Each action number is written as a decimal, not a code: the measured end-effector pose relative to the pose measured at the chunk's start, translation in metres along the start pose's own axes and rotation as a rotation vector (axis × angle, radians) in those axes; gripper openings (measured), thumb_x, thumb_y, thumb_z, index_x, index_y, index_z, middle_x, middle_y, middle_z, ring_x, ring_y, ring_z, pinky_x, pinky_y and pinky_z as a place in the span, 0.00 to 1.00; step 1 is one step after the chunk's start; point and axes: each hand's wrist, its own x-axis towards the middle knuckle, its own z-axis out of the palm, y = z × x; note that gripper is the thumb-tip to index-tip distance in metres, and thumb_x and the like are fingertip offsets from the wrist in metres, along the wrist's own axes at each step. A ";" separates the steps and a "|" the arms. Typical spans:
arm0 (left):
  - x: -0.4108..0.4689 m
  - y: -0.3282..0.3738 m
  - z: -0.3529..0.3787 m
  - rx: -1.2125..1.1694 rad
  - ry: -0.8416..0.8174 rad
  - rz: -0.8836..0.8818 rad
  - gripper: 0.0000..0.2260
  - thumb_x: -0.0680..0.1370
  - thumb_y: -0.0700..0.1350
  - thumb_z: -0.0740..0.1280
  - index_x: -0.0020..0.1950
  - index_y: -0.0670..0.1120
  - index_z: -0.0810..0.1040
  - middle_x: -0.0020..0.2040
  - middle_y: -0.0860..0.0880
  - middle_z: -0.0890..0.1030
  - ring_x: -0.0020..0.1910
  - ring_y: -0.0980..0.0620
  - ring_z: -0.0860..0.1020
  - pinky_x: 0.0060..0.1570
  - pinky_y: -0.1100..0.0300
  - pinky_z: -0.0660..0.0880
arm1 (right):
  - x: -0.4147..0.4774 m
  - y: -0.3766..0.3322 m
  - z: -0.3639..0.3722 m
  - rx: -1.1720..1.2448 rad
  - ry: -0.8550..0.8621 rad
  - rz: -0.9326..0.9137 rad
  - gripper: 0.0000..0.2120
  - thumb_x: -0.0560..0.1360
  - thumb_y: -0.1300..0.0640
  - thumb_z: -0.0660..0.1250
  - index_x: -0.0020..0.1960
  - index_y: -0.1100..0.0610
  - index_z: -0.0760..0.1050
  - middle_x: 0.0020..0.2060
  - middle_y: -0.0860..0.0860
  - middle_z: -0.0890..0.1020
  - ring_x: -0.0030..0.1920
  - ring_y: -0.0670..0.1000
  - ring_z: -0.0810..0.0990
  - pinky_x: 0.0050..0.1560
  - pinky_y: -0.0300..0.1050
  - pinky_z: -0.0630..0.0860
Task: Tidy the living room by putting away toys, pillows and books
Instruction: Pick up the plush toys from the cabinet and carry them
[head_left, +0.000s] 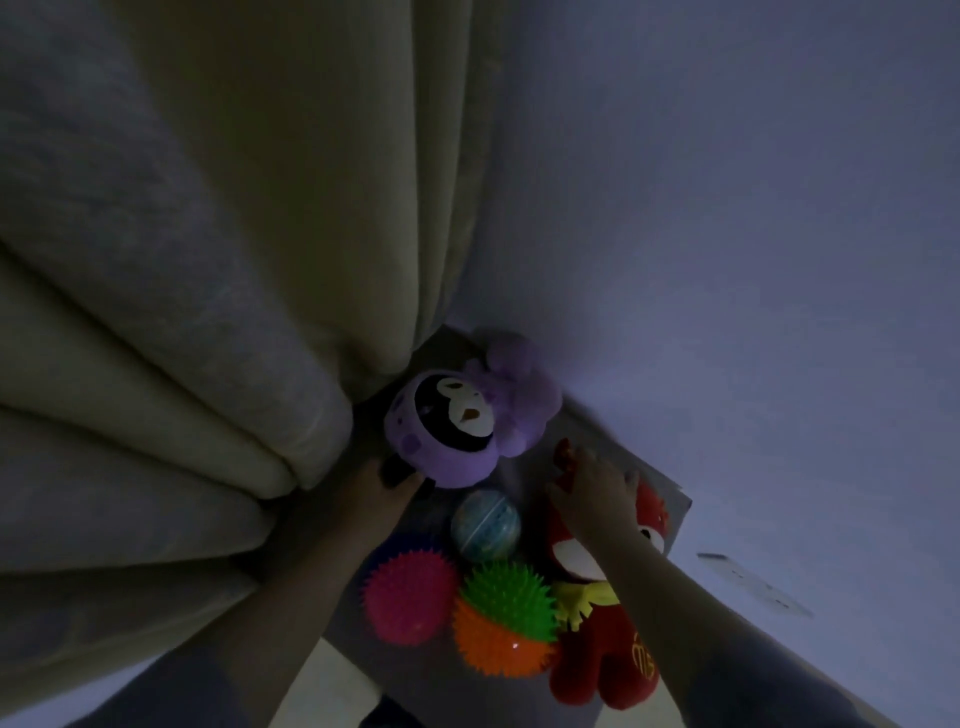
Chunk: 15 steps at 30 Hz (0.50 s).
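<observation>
In dim light a grey box (675, 506) stands in the corner, full of toys. A purple plush (457, 421) with a black and white face lies at its far end. My left hand (387, 480) grips the plush's lower edge, with the fingers partly hidden underneath. My right hand (592, 493) rests with spread fingers on the head of a red plush (608, 649) along the box's right side. Between them lie a pale blue ball (485, 525), a pink spiky ball (410, 597) and a green and orange spiky ball (506, 621).
A heavy beige curtain (208, 312) hangs in folds on the left, touching the box. A plain wall (727, 234) rises behind and to the right, with a socket plate (753, 584) low on it. Light floor (332, 680) shows in front of the box.
</observation>
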 end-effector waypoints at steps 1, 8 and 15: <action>0.005 0.001 0.003 -0.069 -0.007 -0.044 0.13 0.76 0.48 0.69 0.41 0.38 0.79 0.39 0.41 0.81 0.39 0.42 0.80 0.40 0.51 0.79 | 0.003 0.002 0.002 0.003 0.004 0.011 0.24 0.74 0.46 0.65 0.67 0.53 0.68 0.60 0.51 0.77 0.64 0.56 0.73 0.72 0.60 0.53; -0.003 0.017 0.015 -0.203 0.012 -0.132 0.15 0.78 0.47 0.67 0.33 0.45 0.73 0.31 0.46 0.74 0.31 0.51 0.72 0.31 0.61 0.65 | -0.003 0.009 -0.003 0.382 0.206 -0.044 0.10 0.74 0.62 0.63 0.52 0.55 0.81 0.46 0.53 0.84 0.49 0.56 0.81 0.53 0.50 0.75; -0.061 0.090 0.020 -0.319 0.089 0.126 0.11 0.78 0.50 0.66 0.46 0.43 0.80 0.44 0.46 0.81 0.43 0.48 0.78 0.42 0.56 0.74 | -0.070 0.058 -0.067 0.598 0.409 -0.061 0.10 0.75 0.62 0.67 0.54 0.56 0.83 0.49 0.53 0.85 0.50 0.54 0.81 0.53 0.41 0.70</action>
